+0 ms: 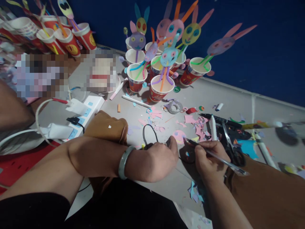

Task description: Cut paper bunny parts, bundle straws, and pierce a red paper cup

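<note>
My right hand (213,159) is closed around a pen (230,164) with a clear barrel. The pen's dark tip meets the edge of a pink paper oval (179,136). My left hand (158,162), with a pale green bangle (124,162) on its wrist, has its fingers curled and pinched at the near edge of that oval. The palm hides most of those fingers. A thin black cord (150,126) loops up behind the left hand. Scissors (228,136) with dark handles lie just beyond my right hand, beside a white marker (213,127).
Red paper cups (160,93) with rabbit-faced paper figures stand along the blue wall (274,54). More cups (68,43) are at the back left. A white power strip (85,117) with plugs lies left. A tape roll (175,107) and pink paper scraps (201,127) litter the table.
</note>
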`<state>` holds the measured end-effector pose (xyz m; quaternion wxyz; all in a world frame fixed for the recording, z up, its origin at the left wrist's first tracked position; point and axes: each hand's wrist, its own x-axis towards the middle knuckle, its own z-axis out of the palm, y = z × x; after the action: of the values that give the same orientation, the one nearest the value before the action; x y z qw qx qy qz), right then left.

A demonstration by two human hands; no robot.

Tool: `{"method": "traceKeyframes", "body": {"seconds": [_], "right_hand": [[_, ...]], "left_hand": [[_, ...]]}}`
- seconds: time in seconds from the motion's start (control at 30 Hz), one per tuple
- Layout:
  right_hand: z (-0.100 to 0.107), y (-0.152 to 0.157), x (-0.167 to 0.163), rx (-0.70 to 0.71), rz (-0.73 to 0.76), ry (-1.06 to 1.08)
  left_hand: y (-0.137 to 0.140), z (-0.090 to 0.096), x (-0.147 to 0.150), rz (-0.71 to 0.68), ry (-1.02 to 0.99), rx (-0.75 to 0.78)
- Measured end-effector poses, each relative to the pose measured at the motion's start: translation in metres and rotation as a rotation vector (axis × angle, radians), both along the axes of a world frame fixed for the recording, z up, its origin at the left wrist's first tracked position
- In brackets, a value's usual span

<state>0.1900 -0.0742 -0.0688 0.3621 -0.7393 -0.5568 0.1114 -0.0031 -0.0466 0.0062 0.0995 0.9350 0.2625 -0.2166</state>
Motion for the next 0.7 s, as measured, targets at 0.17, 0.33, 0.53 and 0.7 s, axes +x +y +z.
{"method": "traceKeyframes", "body": {"seconds": [0.17,0.33,0.53,0.7], "right_hand": [[0.0034,0.0003,-0.0018,0.000,-0.005,-0.005],[0.0040,0.0014,-0.0030,0.019,-0.015,-0.007],[0.0003,0.0004,-0.0006,0.027,-0.011,0.032],[0.0004,-0.0003,0.0000,0.035,-0.005,0.024]], "left_hand": [[-0.0010,-0.0017,-0.0006,0.003,-0.018,0.027],[-0.0009,-0.0014,-0.0004,-0.006,-0.010,0.023],[0.0000,0.0002,-0.0002,-0.002,-0.005,0.005],[0.0009,0.0013,0.0004,0.009,-0.007,-0.002]]}}
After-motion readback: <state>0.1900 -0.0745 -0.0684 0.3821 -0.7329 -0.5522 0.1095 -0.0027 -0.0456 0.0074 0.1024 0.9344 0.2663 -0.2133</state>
